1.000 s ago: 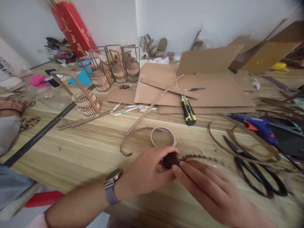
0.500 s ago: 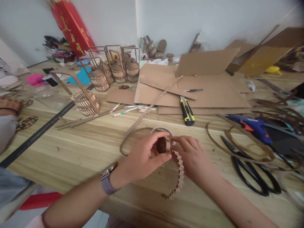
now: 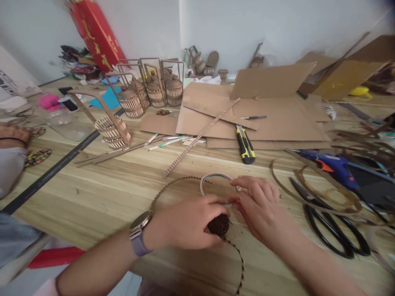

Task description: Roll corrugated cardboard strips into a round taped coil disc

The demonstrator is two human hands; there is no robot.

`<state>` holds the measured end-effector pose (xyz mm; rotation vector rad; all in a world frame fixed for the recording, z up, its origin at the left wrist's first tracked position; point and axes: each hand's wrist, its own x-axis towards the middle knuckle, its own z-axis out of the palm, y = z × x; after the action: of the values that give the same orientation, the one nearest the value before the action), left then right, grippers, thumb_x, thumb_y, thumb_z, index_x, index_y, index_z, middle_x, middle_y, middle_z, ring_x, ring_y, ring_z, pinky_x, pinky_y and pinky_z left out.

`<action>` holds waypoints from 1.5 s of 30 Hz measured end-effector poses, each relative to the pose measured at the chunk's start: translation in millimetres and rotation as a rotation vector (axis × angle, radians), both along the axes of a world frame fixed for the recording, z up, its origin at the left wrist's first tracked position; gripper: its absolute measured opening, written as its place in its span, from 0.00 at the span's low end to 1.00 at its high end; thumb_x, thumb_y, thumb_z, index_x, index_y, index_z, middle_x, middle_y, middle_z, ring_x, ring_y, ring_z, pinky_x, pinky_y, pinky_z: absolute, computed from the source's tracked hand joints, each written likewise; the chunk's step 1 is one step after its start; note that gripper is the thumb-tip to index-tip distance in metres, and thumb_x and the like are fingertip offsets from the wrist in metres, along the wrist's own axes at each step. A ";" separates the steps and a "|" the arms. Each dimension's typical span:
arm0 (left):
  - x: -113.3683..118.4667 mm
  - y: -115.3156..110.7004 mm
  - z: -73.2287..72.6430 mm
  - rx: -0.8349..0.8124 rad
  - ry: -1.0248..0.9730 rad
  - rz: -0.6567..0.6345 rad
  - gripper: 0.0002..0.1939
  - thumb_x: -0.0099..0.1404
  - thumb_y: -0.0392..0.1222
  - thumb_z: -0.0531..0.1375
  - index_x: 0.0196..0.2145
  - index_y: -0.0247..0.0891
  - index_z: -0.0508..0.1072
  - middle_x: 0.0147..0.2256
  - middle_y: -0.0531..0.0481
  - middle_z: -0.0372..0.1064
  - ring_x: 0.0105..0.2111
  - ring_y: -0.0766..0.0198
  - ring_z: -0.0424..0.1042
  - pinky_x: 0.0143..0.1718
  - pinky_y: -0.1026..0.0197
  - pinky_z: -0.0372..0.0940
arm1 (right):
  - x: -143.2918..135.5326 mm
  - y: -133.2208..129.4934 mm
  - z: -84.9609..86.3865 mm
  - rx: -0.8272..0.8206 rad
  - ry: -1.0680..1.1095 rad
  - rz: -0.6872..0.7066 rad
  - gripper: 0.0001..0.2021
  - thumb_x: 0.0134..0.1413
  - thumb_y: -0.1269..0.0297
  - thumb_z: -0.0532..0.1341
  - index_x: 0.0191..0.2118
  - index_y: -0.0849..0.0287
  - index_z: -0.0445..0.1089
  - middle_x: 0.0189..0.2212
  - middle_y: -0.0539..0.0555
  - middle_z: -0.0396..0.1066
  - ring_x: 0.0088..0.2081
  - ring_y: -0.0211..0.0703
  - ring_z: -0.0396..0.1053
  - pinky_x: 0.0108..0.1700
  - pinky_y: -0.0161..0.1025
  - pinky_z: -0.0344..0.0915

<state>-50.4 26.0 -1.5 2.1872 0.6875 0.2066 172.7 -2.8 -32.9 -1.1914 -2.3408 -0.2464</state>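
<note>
left hand (image 3: pixel 187 222) clasping dark coil (image 3: pixel 219 225) at lower centre, right hand (image 3: pixel 262 207) overlapping tape ring (image 3: pixel 216 175), grip unclear, scissors (image 3: pixel 333 226) lying lower right

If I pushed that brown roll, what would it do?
Once let go, the brown roll might roll, being round. The notched strip, seemingly joined to it, curves freely, so it could drag. The roll seems light, fitting in the left hand.

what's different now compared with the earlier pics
The right hand has left the coil for the ring's right edge; whether it grips is unclear. The ring has shifted slightly nearer the person. The left hand keeps its grip on the coil, brought nearer too. Knife and glue gun stayed put.
</note>
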 end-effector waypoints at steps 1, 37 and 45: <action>0.6 0.0 -0.6 0.009 0.001 -0.009 0.22 0.59 0.42 0.68 0.51 0.37 0.73 0.57 0.39 0.67 0.51 0.49 0.73 0.53 0.52 0.68 | 1.2 0.0 0.9 -0.002 0.016 0.019 0.07 0.64 0.74 0.54 0.39 0.57 0.68 0.48 0.61 0.71 0.53 0.54 0.64 0.54 0.56 0.59; 9.1 -8.5 -8.5 0.194 -0.008 0.159 0.23 0.62 0.34 0.63 0.55 0.38 0.67 0.59 0.41 0.65 0.57 0.53 0.68 0.59 0.52 0.64 | 4.3 -4.1 9.6 0.186 0.116 -0.247 0.07 0.63 0.67 0.60 0.43 0.54 0.75 0.32 0.53 0.73 0.34 0.45 0.69 0.40 0.46 0.58; 11.0 -11.5 -9.2 0.179 -0.018 0.164 0.24 0.63 0.34 0.62 0.57 0.39 0.66 0.59 0.41 0.65 0.57 0.51 0.68 0.59 0.49 0.65 | -5.3 -7.2 9.3 0.212 -0.011 -0.230 0.07 0.64 0.67 0.59 0.36 0.55 0.73 0.29 0.52 0.73 0.33 0.45 0.66 0.40 0.45 0.56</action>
<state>-39.4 14.6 -10.7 2.2948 0.8682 0.3860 167.4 -10.0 -23.6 -1.3526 -2.1226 -0.5674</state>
